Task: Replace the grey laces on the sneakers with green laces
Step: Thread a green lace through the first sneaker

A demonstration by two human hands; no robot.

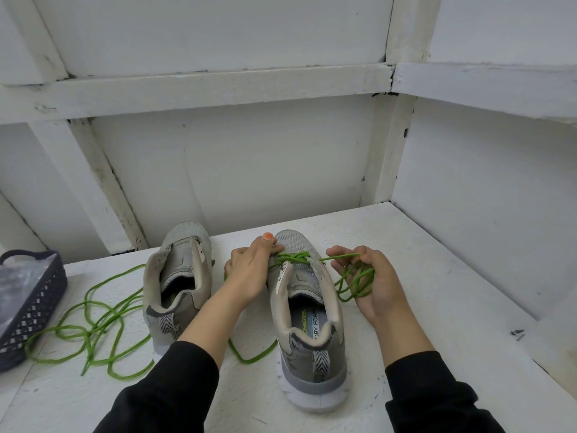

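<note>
dark basket [40,295] far left, white tabletop [406,276]

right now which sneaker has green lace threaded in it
The right sneaker: a green lace crosses its front eyelets. The left sneaker has none threaded; a loose green lace lies beside it.

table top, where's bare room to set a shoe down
Widest bare patch: table between the right sneaker and the side wall, beyond the right hand bunching the threaded lace. Also the near-left corner. Crowded: loose lace sprawls between basket and left sneaker.
</note>
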